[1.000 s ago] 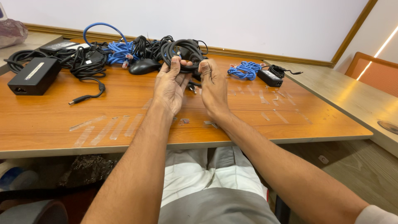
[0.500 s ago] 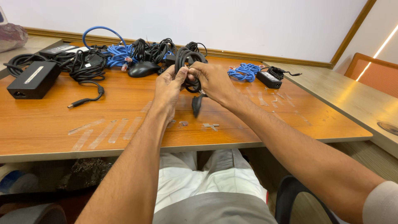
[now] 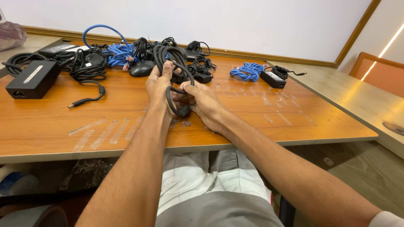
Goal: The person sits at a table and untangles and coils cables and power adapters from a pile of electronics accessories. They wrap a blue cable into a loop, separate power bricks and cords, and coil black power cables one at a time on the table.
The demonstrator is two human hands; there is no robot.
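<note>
My left hand (image 3: 159,86) and my right hand (image 3: 201,101) are close together above the wooden table (image 3: 126,126), both clamped on a coiled black power cable (image 3: 172,67). The cable is thick, smooth and rubbery, wound into several loose loops that stand roughly upright out of my grip, their long axis running away from me toward the far wall. My left hand wraps the bundle with fingers curled over the top and the thumb pressed against the loops; my right hand sits slightly lower and nearer me, palm turned inward, fingers closed around the lower end where a dark, rounded plug (image 3: 183,111) hangs just over the tabletop. Both forearms stretch straight forward from my lap and meet at the wrists. The table is glossy orange-brown laminate with a wood grain, marked by pale strips of old tape residue (image 3: 101,133). To the left lies a boxy matte black power adapter (image 3: 33,79) beside tangled black cords (image 3: 86,69). Behind my hands are a rounded black mouse (image 3: 142,68) and a bunch of bright blue network cable (image 3: 120,54). To the right, well apart, lie another blue cable bundle (image 3: 246,71) and a smaller black adapter (image 3: 273,78).
</note>
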